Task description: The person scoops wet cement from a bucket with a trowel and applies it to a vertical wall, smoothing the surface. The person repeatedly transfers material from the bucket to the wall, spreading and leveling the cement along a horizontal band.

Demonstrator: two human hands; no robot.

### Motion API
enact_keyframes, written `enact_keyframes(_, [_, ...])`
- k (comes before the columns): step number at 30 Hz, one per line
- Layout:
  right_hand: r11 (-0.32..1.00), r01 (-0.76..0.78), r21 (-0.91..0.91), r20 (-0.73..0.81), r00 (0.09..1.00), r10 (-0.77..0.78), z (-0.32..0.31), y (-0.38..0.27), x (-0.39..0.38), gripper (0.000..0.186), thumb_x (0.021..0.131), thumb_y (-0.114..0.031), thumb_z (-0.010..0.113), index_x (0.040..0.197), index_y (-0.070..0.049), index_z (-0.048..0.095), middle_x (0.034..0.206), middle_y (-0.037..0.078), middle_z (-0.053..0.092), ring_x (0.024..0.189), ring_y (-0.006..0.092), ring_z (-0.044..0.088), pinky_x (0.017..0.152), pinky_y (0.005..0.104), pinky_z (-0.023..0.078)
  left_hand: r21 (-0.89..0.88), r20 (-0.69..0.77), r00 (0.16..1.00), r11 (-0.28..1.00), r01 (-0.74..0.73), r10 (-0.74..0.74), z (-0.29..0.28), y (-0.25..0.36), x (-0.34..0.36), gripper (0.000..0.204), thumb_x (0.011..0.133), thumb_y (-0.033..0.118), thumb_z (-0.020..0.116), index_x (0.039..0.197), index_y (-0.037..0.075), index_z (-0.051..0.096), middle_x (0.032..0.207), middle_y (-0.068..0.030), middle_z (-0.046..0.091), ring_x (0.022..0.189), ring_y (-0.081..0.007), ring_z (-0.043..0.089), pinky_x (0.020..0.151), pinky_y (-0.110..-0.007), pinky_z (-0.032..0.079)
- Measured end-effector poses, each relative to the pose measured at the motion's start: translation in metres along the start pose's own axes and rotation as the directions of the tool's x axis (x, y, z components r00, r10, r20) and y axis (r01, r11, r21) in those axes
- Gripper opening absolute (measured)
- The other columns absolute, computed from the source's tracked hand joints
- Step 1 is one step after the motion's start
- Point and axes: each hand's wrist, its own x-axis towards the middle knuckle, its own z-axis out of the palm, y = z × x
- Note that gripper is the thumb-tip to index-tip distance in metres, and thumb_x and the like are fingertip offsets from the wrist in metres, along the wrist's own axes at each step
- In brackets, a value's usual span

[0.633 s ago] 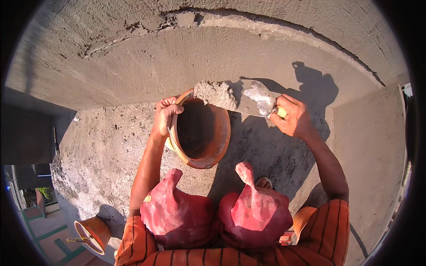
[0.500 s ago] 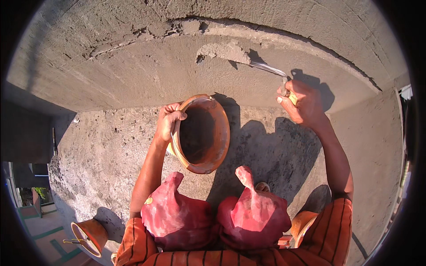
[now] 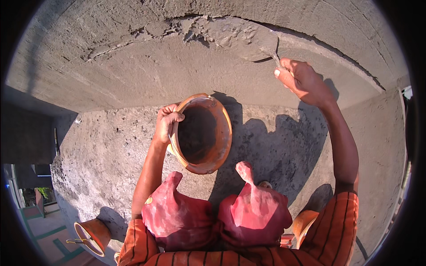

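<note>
At centre frame: one orange pan (image 3: pixel 202 133), tilted with its mouth facing the camera; the inside is in shadow, so its contents cannot be told.
Left hand (image 3: pixel 167 122): fingers curled tight over the pan's left rim, holding it up.
Right hand (image 3: pixel 301 80): upper right, fingers closed around the handle of one trowel (image 3: pixel 271 54).
Trowel blade: pressed on a wet grey plaster patch (image 3: pixel 230 35) at the top of the grey wall (image 3: pixel 111 57).
Lower left: a second orange pan (image 3: pixel 91 235), lying tilted on the ground.
Lower middle: two red cloth-wrapped bundles (image 3: pixel 177 217), side by side.
Count: two pans, one trowel, two bundles.
</note>
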Motion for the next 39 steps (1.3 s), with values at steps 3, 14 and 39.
enact_keyframes(3, [0.986, -0.072, 0.149, 0.021, 0.997, 0.070, 0.008, 0.001, -0.007, 0.034, 0.093, -0.033, 0.051, 0.073, -0.007, 0.043, 0.059, 0.001, 0.042, 0.054, 0.0095, 0.039, 0.052, 0.0281, 0.035, -0.050, -0.030, 0.999, 0.998, -0.026, 0.024, -0.006, 0.002, 0.006, 0.020, 0.066, -0.003, 0.053, 0.056, 0.010, 0.040, 0.059, 0.0061, 0.039, 0.055, -0.0044, 0.032, 0.052, -0.021, 0.025])
enact_keyframes(14, [0.960, -0.161, 0.231, -0.135, 0.971, 0.195, 0.128, -0.012, -0.084, 0.023, 0.090, -0.024, 0.057, 0.086, -0.003, 0.048, 0.067, 0.009, 0.052, 0.063, 0.0189, 0.051, 0.057, 0.0339, 0.042, -0.148, -0.121, 0.993, 0.989, -0.013, -0.005, -0.014, 0.005, 0.013, 0.021, 0.067, -0.001, 0.054, 0.055, 0.010, 0.041, 0.057, 0.0051, 0.042, 0.051, -0.0043, 0.032, 0.048, -0.021, 0.027])
enact_keyframes(39, [0.738, -0.088, -0.669, -0.151, 0.988, -0.019, -0.093, -0.132, -0.004, 0.038, 0.089, -0.040, 0.056, 0.081, -0.003, 0.061, 0.056, 0.015, 0.055, 0.054, 0.0300, 0.054, 0.055, 0.0400, 0.045, -0.179, -0.001, 1.000, 0.983, -0.031, 0.031, 0.002, 0.001, 0.010, 0.025, 0.068, -0.003, 0.056, 0.052, 0.010, 0.042, 0.050, 0.0060, 0.040, 0.043, -0.0035, 0.031, 0.040, -0.022, 0.023])
